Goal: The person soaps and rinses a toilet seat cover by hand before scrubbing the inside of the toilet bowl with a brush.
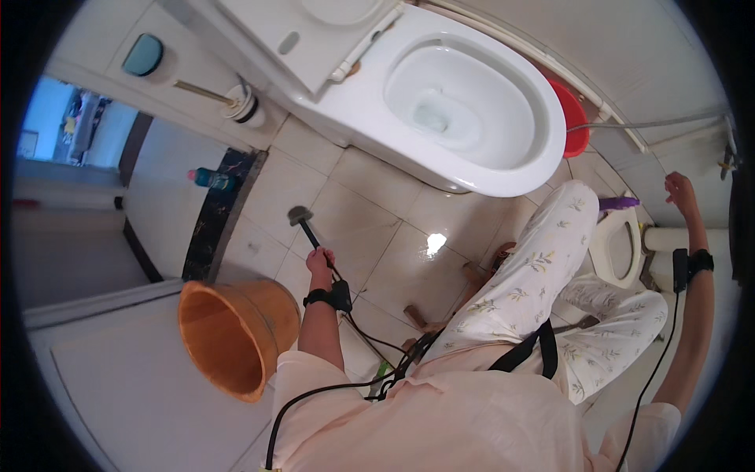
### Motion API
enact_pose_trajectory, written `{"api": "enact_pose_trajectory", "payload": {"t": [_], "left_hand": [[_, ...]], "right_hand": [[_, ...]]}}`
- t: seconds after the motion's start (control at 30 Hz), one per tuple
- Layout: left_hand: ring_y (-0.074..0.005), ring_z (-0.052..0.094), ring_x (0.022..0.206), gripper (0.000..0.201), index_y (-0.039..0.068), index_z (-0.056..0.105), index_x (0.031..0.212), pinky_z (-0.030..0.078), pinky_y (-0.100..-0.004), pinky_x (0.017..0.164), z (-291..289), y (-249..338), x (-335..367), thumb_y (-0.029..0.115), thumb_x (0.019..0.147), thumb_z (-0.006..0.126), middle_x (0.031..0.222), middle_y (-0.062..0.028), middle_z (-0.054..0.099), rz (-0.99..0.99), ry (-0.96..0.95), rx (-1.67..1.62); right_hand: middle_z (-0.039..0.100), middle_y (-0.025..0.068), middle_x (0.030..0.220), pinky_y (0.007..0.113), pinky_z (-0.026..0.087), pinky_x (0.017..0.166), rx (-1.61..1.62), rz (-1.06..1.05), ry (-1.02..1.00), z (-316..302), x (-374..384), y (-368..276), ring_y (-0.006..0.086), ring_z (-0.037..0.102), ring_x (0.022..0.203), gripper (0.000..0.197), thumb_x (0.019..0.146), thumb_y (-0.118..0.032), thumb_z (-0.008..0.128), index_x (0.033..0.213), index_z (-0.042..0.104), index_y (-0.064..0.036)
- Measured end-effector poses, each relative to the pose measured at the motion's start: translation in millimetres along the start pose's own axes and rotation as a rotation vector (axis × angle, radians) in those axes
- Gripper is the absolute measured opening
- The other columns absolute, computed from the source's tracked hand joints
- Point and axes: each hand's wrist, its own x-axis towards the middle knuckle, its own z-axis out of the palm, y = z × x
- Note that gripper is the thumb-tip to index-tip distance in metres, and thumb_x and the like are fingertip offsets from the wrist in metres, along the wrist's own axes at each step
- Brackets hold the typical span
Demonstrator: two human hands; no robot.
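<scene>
My left hand (319, 259) is closed around the black handle of a brush (300, 215). The brush's grey-green head is just above the tiled floor or against it; I cannot tell which. Farther away stands a white toilet (510, 175), its lid (311, 35) raised and a little water in the bowl. Out at the far right, by the wall, my right hand (679, 191) is lifted with its fingers loosely bent and apart, nothing visible in them. The nearest thing to it is a metal valve (725, 161) on the wall.
An orange-brown bucket (287, 315) leans at my left. By the doorway sill lies a blue-green bottle (211, 179); a brush holder (250, 108) stands farther back. Behind the toilet sits a red basin (578, 141). A purple object (618, 203) and white ring-shaped seat (605, 256) are right. The tiles (370, 200) look wet.
</scene>
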Motion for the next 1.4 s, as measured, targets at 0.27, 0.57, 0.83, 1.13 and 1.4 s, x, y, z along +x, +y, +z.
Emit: {"api": "enact_pose_trajectory", "payload": {"t": [0.27, 0.57, 0.83, 1.13, 1.4], "left_hand": [[-0.0187, 0.055, 0.078, 0.017, 0.002, 0.050, 0.094, 0.047, -0.0283, 0.065, 16, 100, -113, 0.017, 0.086, 0.049, 0.087, -0.0088, 0.056, 0.082, -0.542, -0.464], [-0.0237, 0.051, 0.099, 0.016, 0.000, 0.047, 0.097, 0.043, -0.0351, 0.085, 162, 202, -219, 0.012, 0.087, 0.047, 0.102, -0.0149, 0.053, 0.228, -0.886, -0.450], [-0.0154, 0.053, 0.091, 0.018, 0.001, 0.052, 0.098, 0.043, -0.0275, 0.080, 314, 197, -279, 0.014, 0.085, 0.052, 0.095, -0.0077, 0.057, 0.325, -1.133, -0.122], [-0.0259, 0.055, 0.068, 0.012, 0.004, 0.060, 0.072, 0.042, -0.0371, 0.081, 281, 247, -123, 0.015, 0.074, 0.060, 0.071, -0.0093, 0.060, 1.653, -0.409, 0.930], [-0.0244, 0.052, 0.065, 0.036, 0.005, 0.058, 0.053, 0.036, -0.0365, 0.088, 304, 254, -128, 0.026, 0.080, 0.048, 0.055, -0.0087, 0.054, 1.778, -0.467, 1.269]], "right_hand": [[0.059, 0.0095, 0.083, 0.027, 0.049, 0.061, 0.207, -0.709, -0.118, 117, 20, -246, 0.0156, 0.057, 0.070, 0.020, 0.078, -0.006, 0.053, 0.096, 0.055, 0.0034], [0.061, 0.0093, 0.076, 0.027, 0.045, 0.059, 0.396, -0.891, -0.558, 238, -85, -412, 0.0157, 0.056, 0.062, 0.023, 0.083, -0.022, 0.053, 0.094, 0.057, -0.0021], [0.053, 0.0012, 0.061, 0.020, 0.037, 0.040, 0.768, -0.325, -0.630, 182, -55, -332, 0.0058, 0.045, 0.045, 0.026, 0.083, -0.013, 0.049, 0.108, 0.051, -0.0061], [0.061, 0.0171, 0.079, 0.040, 0.047, 0.066, -0.343, -0.723, -0.062, 174, 13, -312, 0.0303, 0.060, 0.074, 0.019, 0.074, -0.012, 0.051, 0.089, 0.063, -0.0092], [0.062, 0.0152, 0.073, 0.039, 0.049, 0.062, -0.447, -0.782, -0.062, 252, 77, -321, 0.0303, 0.061, 0.072, 0.014, 0.070, -0.007, 0.050, 0.071, 0.064, -0.0045]]}}
